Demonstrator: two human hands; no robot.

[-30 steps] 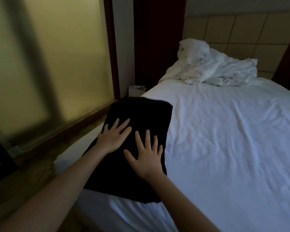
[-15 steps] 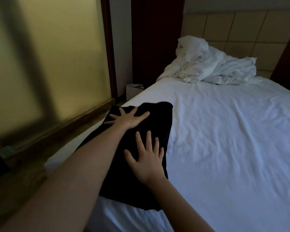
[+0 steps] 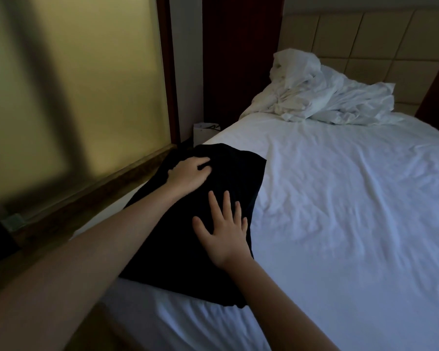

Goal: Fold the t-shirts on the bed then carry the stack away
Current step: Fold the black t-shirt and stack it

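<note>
Two hands: both rest on the black t-shirt (image 3: 178, 249).
Left hand (image 3: 188, 174): at the shirt's far end, fingers curled into the cloth and gripping it.
Right hand (image 3: 223, 234): nearer, lying flat on the shirt, fingers straight and spread wide.
Place of the black t-shirt: folded, along the near left edge of the bed (image 3: 340, 224).
Far end of bed: crumpled white bedding (image 3: 327, 97) against the padded headboard (image 3: 365, 46).
Left of bed: frosted glass panel (image 3: 86, 84).

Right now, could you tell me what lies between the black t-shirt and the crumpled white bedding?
In the head view, only the bare, wrinkled white sheet lies between the black t-shirt and the crumpled bedding.
</note>
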